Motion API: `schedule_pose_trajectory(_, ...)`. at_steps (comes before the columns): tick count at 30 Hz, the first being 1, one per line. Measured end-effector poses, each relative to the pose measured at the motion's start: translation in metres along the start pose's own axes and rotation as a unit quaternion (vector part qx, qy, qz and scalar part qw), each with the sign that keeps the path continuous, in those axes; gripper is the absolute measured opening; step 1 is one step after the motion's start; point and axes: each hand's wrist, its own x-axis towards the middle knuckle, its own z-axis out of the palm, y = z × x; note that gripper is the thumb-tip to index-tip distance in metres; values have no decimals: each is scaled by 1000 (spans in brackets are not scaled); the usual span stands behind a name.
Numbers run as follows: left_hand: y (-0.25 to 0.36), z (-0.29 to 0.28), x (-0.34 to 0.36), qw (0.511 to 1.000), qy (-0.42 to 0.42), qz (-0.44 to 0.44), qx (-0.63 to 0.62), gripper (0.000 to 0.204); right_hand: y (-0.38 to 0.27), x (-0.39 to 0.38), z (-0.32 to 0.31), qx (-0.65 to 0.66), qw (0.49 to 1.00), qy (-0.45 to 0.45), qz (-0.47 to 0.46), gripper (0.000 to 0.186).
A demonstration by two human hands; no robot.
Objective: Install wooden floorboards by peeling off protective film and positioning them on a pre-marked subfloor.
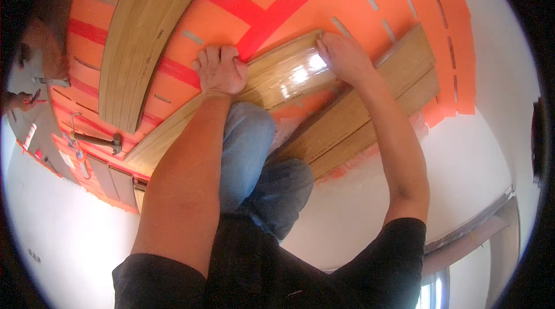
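A long wood-toned floor plank (272,78) lies slantwise in front of my knees, with a bright glare near its right end. My left hand (222,71) presses on its far edge, fingers curled over that edge, partly hidden. At the plank's right end, my right hand (346,58) is closed around the corner, thumb and fingers together. Between this plank and the joined floor planks (370,112) nearer the wall, a strip of orange underlay (295,110) shows.
Another loose plank (136,49) lies at the far left on the orange underlay, which has slots and red tape (289,2). A hammer (98,140) rests left of my plank. White wall (485,141) borders the right side. At the far left edge is another person's hand (20,100).
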Motion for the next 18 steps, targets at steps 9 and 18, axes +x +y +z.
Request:
schedule_pose_trajectory(9,-3,6,-1,1000,23,7,-14,22,-12,-9,-20,16,989,-22,144,37)
schedule_pose_trajectory(18,-2,4,0,1000,-3,-12,-3,20,11,-3,10,-69,997,-3,-28,27)
